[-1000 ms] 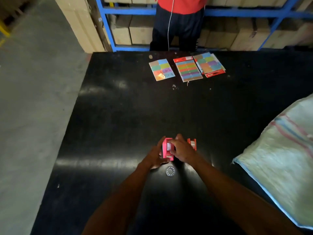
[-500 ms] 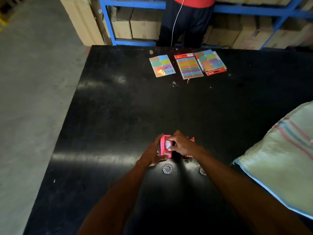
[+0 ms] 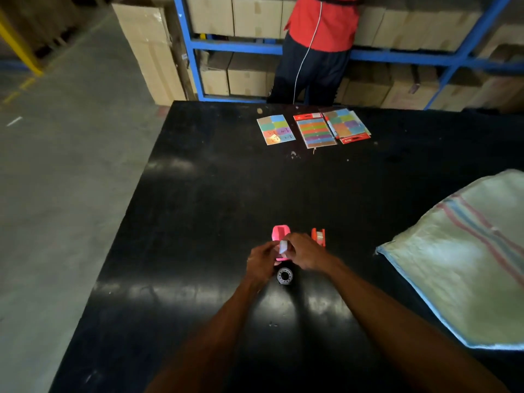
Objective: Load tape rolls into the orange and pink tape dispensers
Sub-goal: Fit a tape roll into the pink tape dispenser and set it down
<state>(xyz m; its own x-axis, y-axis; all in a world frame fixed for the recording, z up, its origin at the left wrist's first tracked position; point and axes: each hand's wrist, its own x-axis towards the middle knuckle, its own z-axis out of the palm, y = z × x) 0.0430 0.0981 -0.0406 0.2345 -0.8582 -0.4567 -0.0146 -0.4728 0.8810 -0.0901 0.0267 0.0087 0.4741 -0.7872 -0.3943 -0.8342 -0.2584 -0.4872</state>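
Pinching 1 small tape roll (image 3: 283,247), right hand (image 3: 304,252) works while left hand (image 3: 262,258) clamps the light, stiff pink dispenser (image 3: 280,236) by its sides.

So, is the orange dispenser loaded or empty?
Loaded, it seems: a pale roll sits in the orange dispenser, which stands free of both hands.

One head-worn wide-angle view looks forward and steeply down across the black surface (image 3: 198,222) (edges bowed), hands close below, blue shelving (image 3: 397,56) far beyond.
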